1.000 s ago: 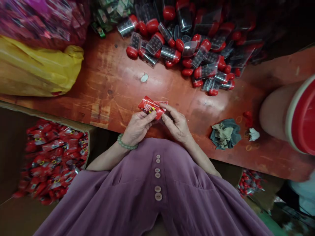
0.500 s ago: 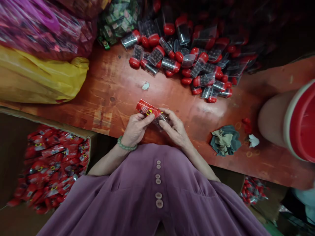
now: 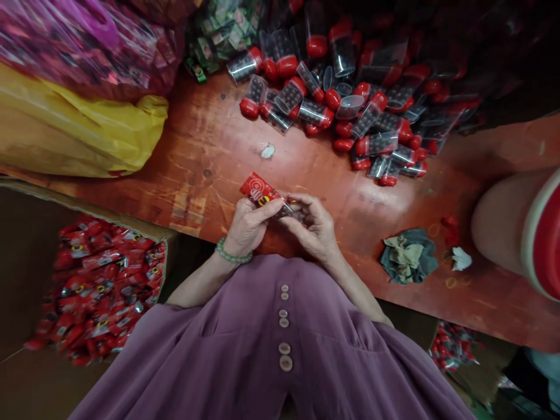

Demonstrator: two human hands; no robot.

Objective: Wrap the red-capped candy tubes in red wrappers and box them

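Observation:
My left hand (image 3: 247,225) pinches a small red packet (image 3: 258,191) with a yellow mark, held just above the near edge of the red wooden table (image 3: 201,169). My right hand (image 3: 314,226) meets it from the right, fingers curled around a small clear tube (image 3: 289,209) of dark beads that sits against the packet's right end. A green bead bracelet (image 3: 231,255) circles my left wrist. Both hands are close to my purple shirt.
A heap of clear tubes with red caps (image 3: 350,99) lies at the table's back. A yellow bag (image 3: 83,134) and a pink bag (image 3: 74,46) sit back left. A cardboard box of red packets (image 3: 100,286) stands at left. A crumpled cloth (image 3: 409,255) lies right; a red-rimmed bucket (image 3: 525,233) stands far right.
The packet has turned and shifted slightly left in my hands, and my right fingers have closed more tightly over the tube at its end. The view has drifted a little.

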